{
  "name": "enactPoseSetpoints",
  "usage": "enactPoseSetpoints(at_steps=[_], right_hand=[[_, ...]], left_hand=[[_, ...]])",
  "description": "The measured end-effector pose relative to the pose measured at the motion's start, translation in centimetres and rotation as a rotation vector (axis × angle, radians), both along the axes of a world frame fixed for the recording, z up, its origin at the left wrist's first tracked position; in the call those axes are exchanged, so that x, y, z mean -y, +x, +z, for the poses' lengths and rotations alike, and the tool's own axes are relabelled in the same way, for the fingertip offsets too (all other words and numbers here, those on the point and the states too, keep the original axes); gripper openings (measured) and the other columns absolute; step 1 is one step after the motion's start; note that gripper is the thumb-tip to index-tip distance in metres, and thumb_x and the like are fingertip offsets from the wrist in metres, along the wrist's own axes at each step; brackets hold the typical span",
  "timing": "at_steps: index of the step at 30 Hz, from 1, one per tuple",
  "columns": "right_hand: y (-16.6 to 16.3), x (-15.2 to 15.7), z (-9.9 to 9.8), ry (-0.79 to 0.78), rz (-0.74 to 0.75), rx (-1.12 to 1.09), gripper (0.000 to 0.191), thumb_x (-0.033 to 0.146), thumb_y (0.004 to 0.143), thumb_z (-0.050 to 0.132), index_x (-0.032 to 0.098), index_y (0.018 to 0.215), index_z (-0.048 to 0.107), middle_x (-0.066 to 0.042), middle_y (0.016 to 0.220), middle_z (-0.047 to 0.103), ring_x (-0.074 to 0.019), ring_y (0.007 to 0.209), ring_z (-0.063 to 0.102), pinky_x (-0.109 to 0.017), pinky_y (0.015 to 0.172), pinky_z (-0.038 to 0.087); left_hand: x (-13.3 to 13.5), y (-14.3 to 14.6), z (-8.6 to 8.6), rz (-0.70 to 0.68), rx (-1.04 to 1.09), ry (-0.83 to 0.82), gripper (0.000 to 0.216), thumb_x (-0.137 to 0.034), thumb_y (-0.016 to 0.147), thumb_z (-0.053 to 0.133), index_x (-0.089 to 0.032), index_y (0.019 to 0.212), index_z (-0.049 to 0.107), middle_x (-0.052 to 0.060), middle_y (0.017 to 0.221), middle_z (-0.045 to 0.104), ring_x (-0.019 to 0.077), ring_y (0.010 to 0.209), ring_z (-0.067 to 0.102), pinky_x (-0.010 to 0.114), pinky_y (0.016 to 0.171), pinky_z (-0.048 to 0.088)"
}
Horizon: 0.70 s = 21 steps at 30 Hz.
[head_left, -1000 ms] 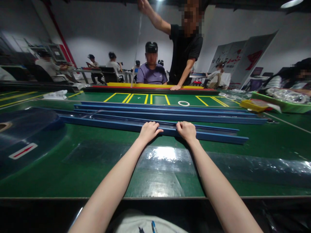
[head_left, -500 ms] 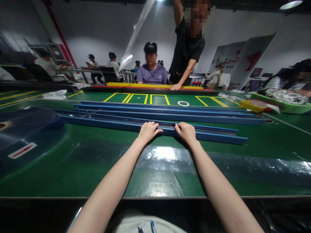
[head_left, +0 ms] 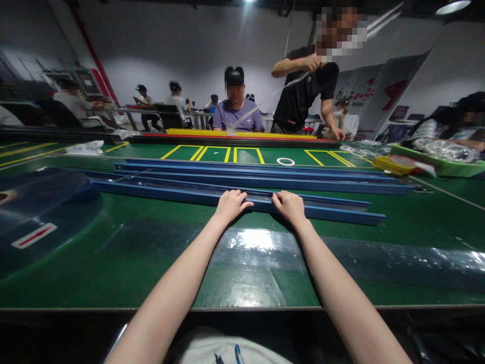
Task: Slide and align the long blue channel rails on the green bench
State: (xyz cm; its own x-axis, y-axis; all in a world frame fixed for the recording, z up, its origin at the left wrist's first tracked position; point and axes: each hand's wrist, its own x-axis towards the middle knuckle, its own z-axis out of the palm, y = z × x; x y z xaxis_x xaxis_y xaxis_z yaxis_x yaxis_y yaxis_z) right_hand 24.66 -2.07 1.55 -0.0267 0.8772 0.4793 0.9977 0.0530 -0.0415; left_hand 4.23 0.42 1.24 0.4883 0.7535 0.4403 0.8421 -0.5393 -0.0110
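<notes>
A long blue U-shaped channel (head_left: 337,214) lies across the green table (head_left: 151,283) in front of me. My left hand (head_left: 229,205) is curled over its near wall, fingertips inside the channel and thumb pointing right. A short way to the right, my right hand (head_left: 290,205) grips the same channel with its fingers folded. Whether some clear film is also under my fingers, I cannot tell. Just behind lie more blue channels (head_left: 322,184). Nearer to me, a wide strip of clear film (head_left: 379,258) is spread flat on the table, shining under the lamps.
A big roll of clear film (head_left: 56,194) sits at the left. Beyond the channels are a white tape ring (head_left: 285,162), yellow strips (head_left: 208,133), a yellow tray (head_left: 394,166) and a green tray (head_left: 447,166). Across the table, a person in black (head_left: 303,96) stands beside a seated person (head_left: 237,114).
My hands and the blue channel stay in place. The standing person across the table has shifted right, lowering the raised arm and pulling a clear strip sideways.
</notes>
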Motion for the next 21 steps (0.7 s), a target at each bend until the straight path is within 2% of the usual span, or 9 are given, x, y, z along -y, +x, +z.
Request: enactPoseSetpoints(at_steps=[10,16,21], right_hand=[[-0.2,-0.32,-0.08,0.041,-0.05,-0.017,0.042,0.041,0.087,0.037,0.017,0.067,0.065,-0.006,0.074,0.068,-0.0142,0.064,0.057,-0.026,0.054,0.024],[-0.38,-0.67,-0.18,0.077,-0.089,-0.001,0.043,0.039,0.086,0.037,0.016,0.066,0.068,-0.008,0.073,0.068,-0.0148,0.061,0.057,-0.026,0.053,0.023],[0.06,-0.65,-0.13,0.076,-0.105,-0.009,0.037,0.034,0.082,0.04,0.017,0.064,0.068,-0.007,0.073,0.069,-0.0157,0.063,0.058,-0.026,0.054,0.024]], left_hand=[[-0.18,-0.03,-0.34,-0.025,-0.021,0.041,0.036,-0.05,0.086,0.046,-0.018,0.086,0.06,0.006,0.089,0.063,0.0197,0.086,0.056,0.029,0.071,0.034],[-0.17,-0.04,-0.56,-0.05,-0.014,0.064,0.035,-0.049,0.086,0.046,-0.017,0.086,0.059,0.005,0.09,0.063,0.0193,0.087,0.056,0.029,0.072,0.034],[-0.22,-0.24,-0.41,-0.091,0.028,0.079,0.033,-0.049,0.086,0.048,-0.018,0.09,0.058,0.003,0.095,0.063,0.0186,0.09,0.056,0.029,0.075,0.034]])
